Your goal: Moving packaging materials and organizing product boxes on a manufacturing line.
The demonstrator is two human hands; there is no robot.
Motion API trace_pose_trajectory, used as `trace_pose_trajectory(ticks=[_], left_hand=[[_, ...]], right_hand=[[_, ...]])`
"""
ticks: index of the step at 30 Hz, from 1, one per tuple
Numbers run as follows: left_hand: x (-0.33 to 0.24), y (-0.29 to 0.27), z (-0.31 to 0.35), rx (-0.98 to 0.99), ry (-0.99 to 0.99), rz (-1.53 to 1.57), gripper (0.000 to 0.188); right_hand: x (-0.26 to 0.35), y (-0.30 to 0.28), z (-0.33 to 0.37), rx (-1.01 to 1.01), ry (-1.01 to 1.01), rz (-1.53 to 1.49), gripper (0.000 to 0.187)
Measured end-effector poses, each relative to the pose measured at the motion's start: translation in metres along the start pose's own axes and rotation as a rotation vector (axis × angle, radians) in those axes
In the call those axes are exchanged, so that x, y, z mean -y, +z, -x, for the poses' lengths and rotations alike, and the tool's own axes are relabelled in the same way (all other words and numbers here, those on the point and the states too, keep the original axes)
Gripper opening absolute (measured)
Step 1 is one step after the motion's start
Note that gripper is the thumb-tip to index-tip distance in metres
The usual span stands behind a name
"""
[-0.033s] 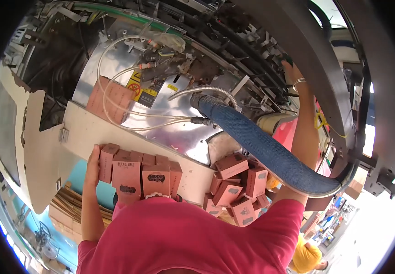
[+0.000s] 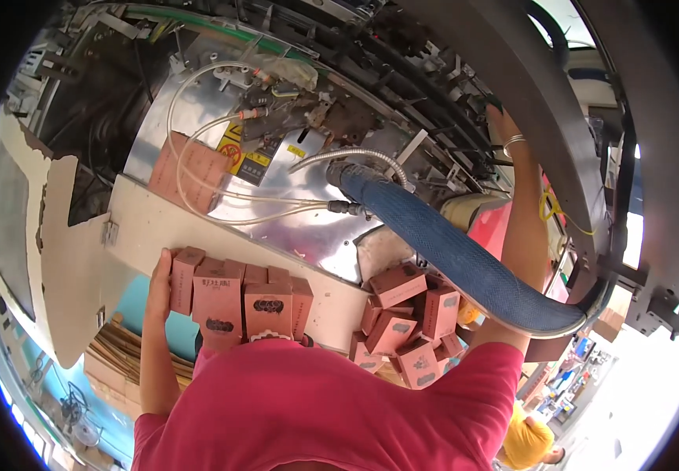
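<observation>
My left hand, fingers stretched out, lies flat along the left end of a row of small reddish-brown cartons. The cartons stand close together between that hand and my pink shirt. My right arm extends far forward on the right, past a thick blue hose. At its end my right hand is up at the dark machine rails, beside a grey machine frame. Its fingers are mostly hidden, and what they touch cannot be made out.
More reddish-brown cartons lie in a loose heap right of my body. A flat reddish-brown sheet rests on the metal plate under clear tubes. A grey beam arches overhead. A person in yellow is at lower right.
</observation>
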State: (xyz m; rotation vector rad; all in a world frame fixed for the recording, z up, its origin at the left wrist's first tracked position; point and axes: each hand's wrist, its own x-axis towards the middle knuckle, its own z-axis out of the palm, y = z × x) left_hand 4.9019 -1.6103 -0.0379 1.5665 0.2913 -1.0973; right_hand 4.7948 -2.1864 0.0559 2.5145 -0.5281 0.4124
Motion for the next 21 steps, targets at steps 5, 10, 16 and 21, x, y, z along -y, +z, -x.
trace_pose_trajectory(ticks=[5, 10, 16, 21], left_hand=[[0.013, -0.013, -0.007, -0.021, 0.015, -0.044, 0.056], [-0.005, 0.007, -0.005, -0.045, 0.026, -0.129, 0.055], [-0.010, 0.006, 0.007, -0.063, 0.061, -0.147, 0.052], [-0.004, 0.001, 0.001, -0.078, 0.047, -0.144, 0.053]], right_hand=[[0.009, -0.012, -0.010, 0.342, 0.104, -0.040, 0.042], [-0.037, 0.072, 0.016, -0.014, -0.132, 0.011, 0.037], [0.019, 0.012, -0.019, 0.155, -0.200, -0.008, 0.025], [0.006, 0.068, -0.016, -0.001, 0.000, -0.211, 0.029]])
